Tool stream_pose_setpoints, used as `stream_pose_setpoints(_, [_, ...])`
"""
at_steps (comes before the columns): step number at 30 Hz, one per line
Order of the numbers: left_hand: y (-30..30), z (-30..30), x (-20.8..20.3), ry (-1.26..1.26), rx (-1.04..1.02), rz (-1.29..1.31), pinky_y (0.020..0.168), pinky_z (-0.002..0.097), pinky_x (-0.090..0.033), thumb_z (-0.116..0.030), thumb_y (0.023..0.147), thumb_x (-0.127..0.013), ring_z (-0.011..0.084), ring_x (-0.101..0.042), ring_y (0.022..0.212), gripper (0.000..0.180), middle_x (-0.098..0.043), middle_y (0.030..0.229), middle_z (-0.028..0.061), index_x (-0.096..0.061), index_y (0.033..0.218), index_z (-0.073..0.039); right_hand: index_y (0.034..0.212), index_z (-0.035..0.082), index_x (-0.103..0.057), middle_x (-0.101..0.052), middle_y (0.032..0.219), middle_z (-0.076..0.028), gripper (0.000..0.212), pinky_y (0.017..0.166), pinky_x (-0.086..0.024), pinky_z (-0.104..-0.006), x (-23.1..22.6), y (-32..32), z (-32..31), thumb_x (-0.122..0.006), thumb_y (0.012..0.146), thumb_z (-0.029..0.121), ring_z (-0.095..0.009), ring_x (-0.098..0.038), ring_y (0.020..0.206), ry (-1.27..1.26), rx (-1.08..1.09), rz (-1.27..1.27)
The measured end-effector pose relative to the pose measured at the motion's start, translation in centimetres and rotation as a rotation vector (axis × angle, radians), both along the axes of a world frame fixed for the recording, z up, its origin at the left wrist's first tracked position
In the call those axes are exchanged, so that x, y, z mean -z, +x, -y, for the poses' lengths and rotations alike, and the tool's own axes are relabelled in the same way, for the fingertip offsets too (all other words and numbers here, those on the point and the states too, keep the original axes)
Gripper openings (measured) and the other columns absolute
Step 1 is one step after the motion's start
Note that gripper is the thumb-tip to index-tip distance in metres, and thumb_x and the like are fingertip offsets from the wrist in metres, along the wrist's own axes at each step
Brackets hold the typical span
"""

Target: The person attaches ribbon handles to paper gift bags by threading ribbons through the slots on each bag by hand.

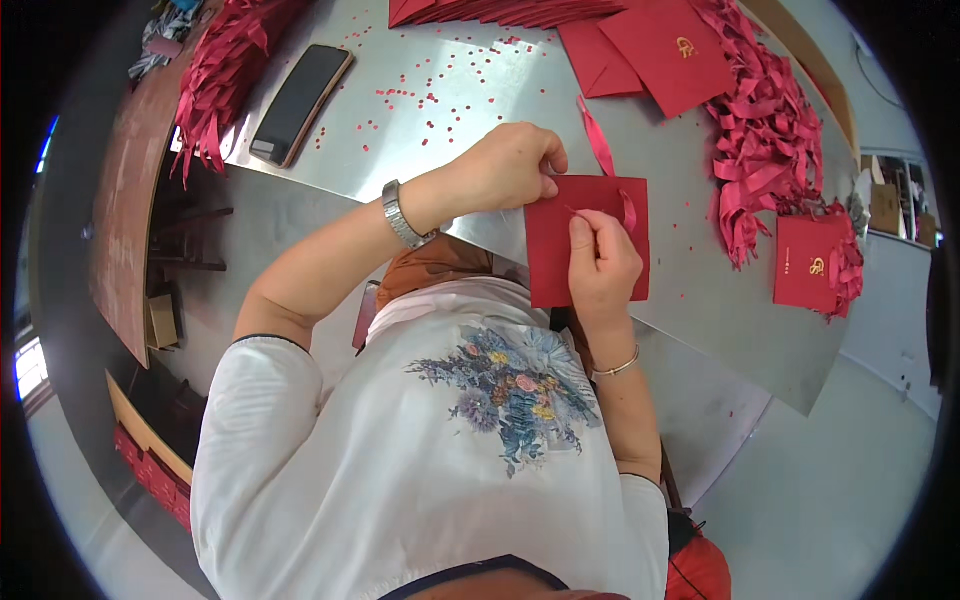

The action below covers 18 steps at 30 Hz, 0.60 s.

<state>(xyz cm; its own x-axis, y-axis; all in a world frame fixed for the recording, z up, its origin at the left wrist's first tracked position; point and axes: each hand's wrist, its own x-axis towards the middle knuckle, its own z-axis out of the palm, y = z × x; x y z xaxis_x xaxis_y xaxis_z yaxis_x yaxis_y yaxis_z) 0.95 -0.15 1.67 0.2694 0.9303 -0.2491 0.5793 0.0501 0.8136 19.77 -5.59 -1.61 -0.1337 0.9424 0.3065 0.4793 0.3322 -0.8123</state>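
A small red paper bag is held in front of me at the near edge of the metal table. My left hand is closed at its upper left corner, thumb and fingers pinched at the rim. Over the bag's front, my right hand is closed in a pinch, and a thin tip of ribbon pokes out by the thumb. A red ribbon trails from the top of the bag onto the table, and a loop of it hangs near the right hand's knuckles. The fingertips of the left hand are partly hidden.
Flat red bags lie at the back, with a heap of ribbons to their right. A finished-looking bag with ribbon sits at right. A phone and more ribbons are at left. Red paper dots litter the metal.
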Motion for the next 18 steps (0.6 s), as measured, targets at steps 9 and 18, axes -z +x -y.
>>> stream_pose_setpoints(9, [-0.6, -0.6, -0.3, -0.024, 0.156, 0.02, 0.077, 0.0355, -0.053, -0.008, 0.075, -0.073, 0.0281, -0.067, 0.086, 0.025, -0.069, 0.09, 0.0159, -0.068, 0.098, 0.001, 0.089, 0.005, -0.066, -0.068, 0.081, -0.01, 0.011, 0.058, -0.051, -0.0334, -0.4, -1.7, -0.5, -0.064, 0.089, 0.015, -0.026, -0.065, 0.067, 0.038, 0.077, 0.168])
stream_pose_setpoints(18, [-0.9, 0.5, 0.7, 0.04, 0.148, 0.003, 0.072, 0.0324, -0.051, -0.006, 0.078, -0.069, 0.021, -0.063, 0.077, 0.016, -0.066, 0.084, 0.0108, -0.066, 0.092, 0.0, 0.083, 0.007, -0.065, -0.065, 0.073, -0.007, 0.009, 0.052, -0.049, -0.0358, 0.0, -2.0, -0.4, -0.065, 0.085, 0.015, -0.026, -0.063, 0.062, 0.156, 0.059, 0.299])
